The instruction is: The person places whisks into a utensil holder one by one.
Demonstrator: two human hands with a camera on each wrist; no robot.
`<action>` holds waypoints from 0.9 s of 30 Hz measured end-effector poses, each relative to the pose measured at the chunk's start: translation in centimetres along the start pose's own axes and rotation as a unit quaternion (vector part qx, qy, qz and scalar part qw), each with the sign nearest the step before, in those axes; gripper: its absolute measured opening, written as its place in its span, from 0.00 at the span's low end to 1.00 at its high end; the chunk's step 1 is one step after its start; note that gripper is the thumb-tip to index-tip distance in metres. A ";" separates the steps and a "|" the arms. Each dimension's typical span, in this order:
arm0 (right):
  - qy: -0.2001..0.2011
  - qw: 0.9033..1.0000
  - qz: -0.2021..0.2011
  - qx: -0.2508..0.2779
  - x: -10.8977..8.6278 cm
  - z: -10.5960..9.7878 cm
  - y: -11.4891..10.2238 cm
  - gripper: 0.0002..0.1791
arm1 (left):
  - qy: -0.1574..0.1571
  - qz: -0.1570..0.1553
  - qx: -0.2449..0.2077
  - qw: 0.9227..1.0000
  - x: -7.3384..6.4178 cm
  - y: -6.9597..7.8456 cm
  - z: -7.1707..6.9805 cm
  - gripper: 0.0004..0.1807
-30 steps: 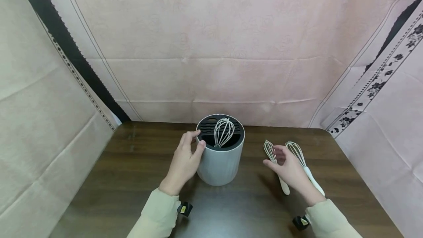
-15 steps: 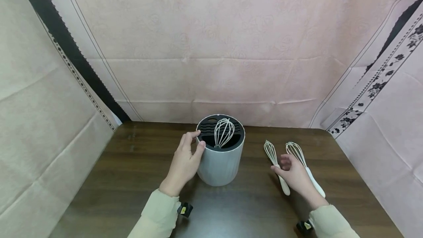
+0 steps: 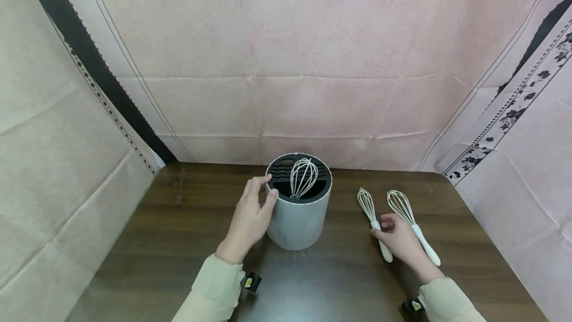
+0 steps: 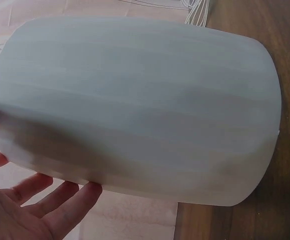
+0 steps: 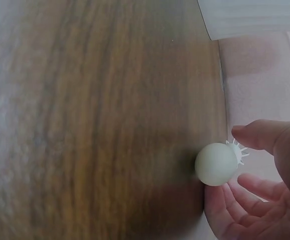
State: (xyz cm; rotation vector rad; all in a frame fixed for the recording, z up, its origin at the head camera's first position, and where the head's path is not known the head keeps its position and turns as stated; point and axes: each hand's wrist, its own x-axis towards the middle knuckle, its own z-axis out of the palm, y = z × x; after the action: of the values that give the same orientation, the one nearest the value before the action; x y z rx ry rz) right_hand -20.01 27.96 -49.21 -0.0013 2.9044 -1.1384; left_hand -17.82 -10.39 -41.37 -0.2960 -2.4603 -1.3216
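A light grey utensil holder [image 3: 297,225] with a black slotted top stands upright on the table. One whisk [image 3: 304,179] is in it, wire head up. My left hand [image 3: 248,215] rests against the holder's left side, thumb and forefinger at the rim; the left wrist view shows its fingertips [image 4: 92,189] along the wall. To the right lie two white-handled whisks. My right hand [image 3: 399,237] is over the nearer whisk [image 3: 367,206], with thumb and fingers either side of its handle [image 5: 216,164] and a gap showing in the right wrist view.
The other whisk [image 3: 422,245] lies just right of my right hand. A dark brown wooden table [image 3: 178,242] spreads beneath everything. Pale cloth [image 3: 286,63] hangs behind the table's back edge and at both sides.
My right hand has moved down along the nearer whisk, from its wires to its handle. My left hand and the holder have stayed in place.
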 end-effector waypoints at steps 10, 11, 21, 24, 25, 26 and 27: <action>0.001 1.000 -0.001 -0.018 0.1 0.1 0.3 0.22 | 0.001 0.002 0.001 1.000 0.0 -0.1 0.1 0.28; 0.001 1.000 0.000 -0.020 0.1 0.2 0.3 0.22 | 0.001 0.001 0.002 1.000 0.0 -0.1 0.1 0.28; 0.002 1.000 -0.007 -0.028 0.0 0.3 0.1 0.17 | 0.002 0.001 0.000 1.000 -0.1 -0.2 0.1 0.28; 0.001 1.000 -0.007 -0.026 -0.1 0.4 0.1 0.15 | 0.000 0.001 -0.002 1.000 -0.1 -0.2 0.2 0.28; 0.002 1.000 -0.005 -0.024 -0.1 0.4 0.1 0.15 | 0.000 0.001 -0.002 1.000 -0.1 -0.2 0.2 0.28; 0.002 1.000 -0.004 -0.022 -0.1 0.4 0.1 0.15 | 0.000 0.001 -0.001 1.000 -0.1 -0.3 0.1 0.28; 0.001 1.000 -0.004 -0.020 -0.1 0.4 0.1 0.15 | 0.001 0.001 0.000 1.000 0.0 -0.3 0.1 0.28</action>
State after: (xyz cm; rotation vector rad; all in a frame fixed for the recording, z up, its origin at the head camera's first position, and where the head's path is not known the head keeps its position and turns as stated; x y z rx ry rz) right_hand -19.85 27.72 -49.55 -0.0109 2.9309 -1.0820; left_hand -17.90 -10.42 -41.66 -0.2964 -2.4582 -1.3213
